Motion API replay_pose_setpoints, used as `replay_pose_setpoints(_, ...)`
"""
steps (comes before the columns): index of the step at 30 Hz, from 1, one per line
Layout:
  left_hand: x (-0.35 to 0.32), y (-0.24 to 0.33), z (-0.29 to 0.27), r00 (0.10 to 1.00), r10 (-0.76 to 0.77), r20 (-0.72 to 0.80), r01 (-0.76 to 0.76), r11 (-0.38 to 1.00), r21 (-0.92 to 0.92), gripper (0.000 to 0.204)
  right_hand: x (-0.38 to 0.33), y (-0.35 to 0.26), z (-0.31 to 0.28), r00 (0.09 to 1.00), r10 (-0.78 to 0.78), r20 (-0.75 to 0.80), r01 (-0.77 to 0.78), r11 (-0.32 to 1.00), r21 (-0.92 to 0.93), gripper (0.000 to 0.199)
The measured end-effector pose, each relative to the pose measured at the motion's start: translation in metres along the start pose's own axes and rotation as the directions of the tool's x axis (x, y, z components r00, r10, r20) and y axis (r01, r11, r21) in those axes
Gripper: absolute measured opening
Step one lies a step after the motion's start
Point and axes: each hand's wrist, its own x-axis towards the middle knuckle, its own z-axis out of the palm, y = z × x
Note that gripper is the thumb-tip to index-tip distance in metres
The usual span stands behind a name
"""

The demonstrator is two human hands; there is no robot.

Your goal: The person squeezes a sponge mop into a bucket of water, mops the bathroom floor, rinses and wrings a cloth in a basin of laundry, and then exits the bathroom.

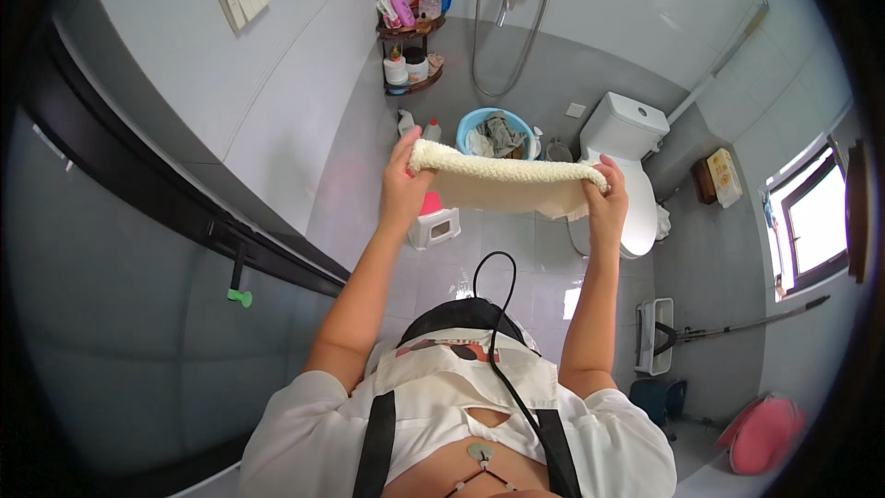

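Stretched between my two raised hands is a cream cloth with a nubby surface and a smoother beige side hanging below; I cannot tell whether it is a towel or a mat. My left hand grips its left end, thumb and fingers closed on the edge. At the other end my right hand pinches the right corner. Beyond the cloth stands a light-blue basin holding crumpled grey and white laundry. The cloth's lower edge hangs in front of the floor.
A white toilet stands to the right, a small white stool below the cloth's left end. Bottles fill a corner shelf; a shower hose hangs behind. A mop bucket and pink basins are at lower right.
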Motion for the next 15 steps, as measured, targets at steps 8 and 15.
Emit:
replay_pose_setpoints(8, -0.020, 0.013, -0.058, 0.981, -0.180, 0.067, 0.186, 0.978, -0.096, 0.020, -0.053, -0.047, 0.027, 0.960, 0.281, 0.005, -0.276, 0.940, 0.199, 0.020)
replay_pose_setpoints(15, -0.030, 0.035, -0.089, 0.958, -0.265, 0.112, 0.276, 0.955, -0.104, 0.023, -0.095, -0.054, 0.040, 0.906, 0.422, -0.041, -0.395, 0.875, 0.282, 0.021)
